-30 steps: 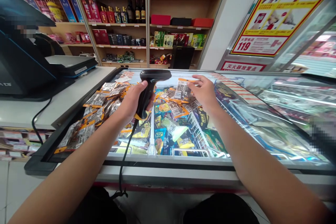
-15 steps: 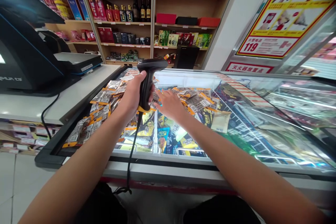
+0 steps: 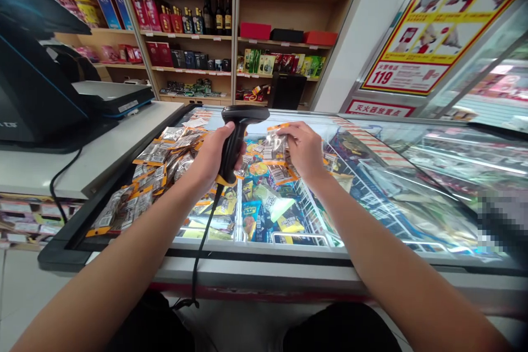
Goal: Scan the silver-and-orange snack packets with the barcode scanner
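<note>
My left hand (image 3: 212, 157) is wrapped round the handle of a black barcode scanner (image 3: 233, 146), held upright with its head pointing right. Its cord hangs down over the freezer's front edge. In front of the scanner, my right hand (image 3: 306, 148) pinches a small clear snack packet (image 3: 276, 144) with orange edges by its top right side. More packets of the same look lie in a pile (image 3: 154, 168) on the glass left of my left hand, and a few lie beneath my right hand.
Below is a chest freezer (image 3: 264, 259) with a glass top; bagged goods (image 3: 270, 203) and white wire baskets show inside. At left, a counter (image 3: 88, 168) carries a till (image 3: 39, 82) and a scale. Shelves (image 3: 235, 38) with boxes and bottles stand behind.
My right hand has moved right and now holds up a packet from the pile; before, it lay over the packets. The scanner has shifted slightly right and down in the view.
</note>
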A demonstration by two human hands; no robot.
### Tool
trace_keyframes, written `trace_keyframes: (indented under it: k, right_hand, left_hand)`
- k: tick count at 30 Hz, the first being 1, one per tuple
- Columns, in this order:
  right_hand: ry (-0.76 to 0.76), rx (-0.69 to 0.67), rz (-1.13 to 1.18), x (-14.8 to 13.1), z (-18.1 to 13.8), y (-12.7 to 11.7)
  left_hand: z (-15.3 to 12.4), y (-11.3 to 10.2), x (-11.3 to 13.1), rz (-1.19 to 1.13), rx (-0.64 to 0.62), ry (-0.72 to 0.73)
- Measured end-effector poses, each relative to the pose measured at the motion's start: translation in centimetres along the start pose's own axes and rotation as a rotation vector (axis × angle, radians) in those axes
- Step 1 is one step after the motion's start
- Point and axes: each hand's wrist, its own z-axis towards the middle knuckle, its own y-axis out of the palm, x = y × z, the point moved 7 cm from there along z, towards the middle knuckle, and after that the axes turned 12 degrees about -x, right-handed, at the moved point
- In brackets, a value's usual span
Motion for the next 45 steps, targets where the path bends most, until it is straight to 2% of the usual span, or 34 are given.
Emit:
trace_keyframes:
  k: [3,7,12,18,23,29,31,33,35,37,39,40,42,45]
  right_hand:
    - [-0.01,0.127,0.076,0.8,-0.3,-2.2]
    - [-0.059,0.186,0.107,0.9,-0.4,-3.1]
    - [-0.084,0.156,0.093,0.3,-0.2,-2.9]
    - [0.026,0.039,0.03,0.0,-0.1,-2.5]
    - [0.086,0.015,-0.077,1.4,0.2,-2.4]
    - [0.299,-0.079,-0.255,6.6,-0.3,-1.4]
    - [0.342,-0.038,-0.268,6.5,-0.5,-1.5]
    - [0.292,-0.011,-0.26,4.4,-0.4,-1.2]
    - [0.166,-0.101,-0.212,0.9,-0.3,0.5]
    - [0.066,-0.366,-0.113,-2.7,-0.7,3.9]
    - [0.081,-0.585,-0.144,-4.9,-1.8,7.3]
    - [0.097,-0.676,-0.201,-5.5,-2.4,8.7]
    - [0.116,-0.775,-0.283,-6.0,-3.4,10.5]
    - [0.128,-0.82,-0.268,-5.5,-3.8,10.7]
  left_hand:
    - [-0.1,0.9,-0.7,-0.057,-0.025,-0.017]
    - [0.0,1.5,-1.5,-0.087,-0.046,-0.06]
    - [0.2,1.6,-1.8,-0.071,-0.102,-0.061]
    - [0.0,1.8,-1.6,-0.067,-0.119,-0.041]
    - [-0.1,1.2,-1.0,-0.042,-0.028,-0.029]
    - [-0.3,-0.7,0.2,-0.059,0.158,-0.001]
    - [-0.3,-1.0,0.5,-0.062,0.179,0.014]
    - [-0.2,-1.1,0.7,-0.075,0.171,0.029]
    - [-0.2,-1.0,0.6,-0.086,0.163,0.029]
    - [-0.2,-0.9,0.5,-0.085,0.168,0.02]
    - [-0.3,-0.9,0.4,-0.071,0.181,0.005]
    - [-0.3,-0.9,0.5,-0.064,0.185,0.001]
    - [-0.3,-0.7,0.6,-0.059,0.184,-0.001]
    - [-0.4,-0.7,0.7,-0.061,0.181,0.005]
